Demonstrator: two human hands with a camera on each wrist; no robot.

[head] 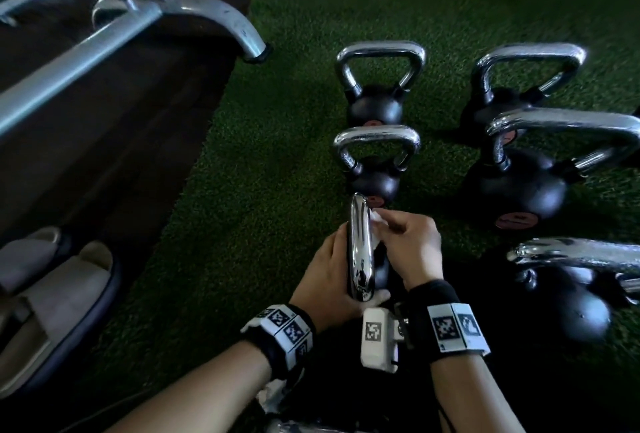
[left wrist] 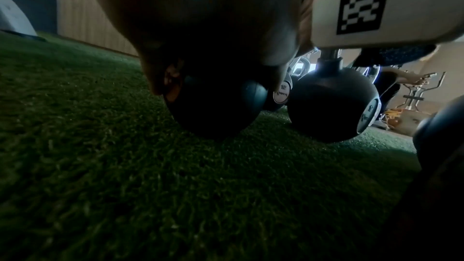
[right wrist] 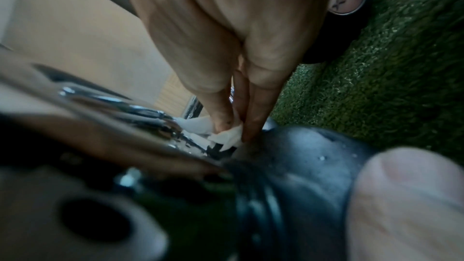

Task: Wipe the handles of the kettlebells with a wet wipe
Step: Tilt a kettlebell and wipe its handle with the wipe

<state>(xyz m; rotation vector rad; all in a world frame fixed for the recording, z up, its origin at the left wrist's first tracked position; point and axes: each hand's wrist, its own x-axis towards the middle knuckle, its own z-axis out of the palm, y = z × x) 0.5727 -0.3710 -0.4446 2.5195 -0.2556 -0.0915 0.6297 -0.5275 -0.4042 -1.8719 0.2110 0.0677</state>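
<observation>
The chrome handle (head: 360, 249) of the nearest kettlebell (head: 381, 269), low on the turf (head: 242, 207), is gripped by the left hand (head: 329, 280) to steady it, while the right hand (head: 408, 245) pinches the wet wipe (head: 483, 219) against it; 5 other kettlebells stand beyond.

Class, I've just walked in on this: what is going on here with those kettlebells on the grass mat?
A person is cleaning kettlebells on green turf. The left hand grips the chrome handle of the nearest kettlebell, steadying it. The right hand pinches a white wipe against that handle, near where it meets the black body. Five other kettlebells stand on the turf beyond and to the right, untouched at this moment.
</observation>
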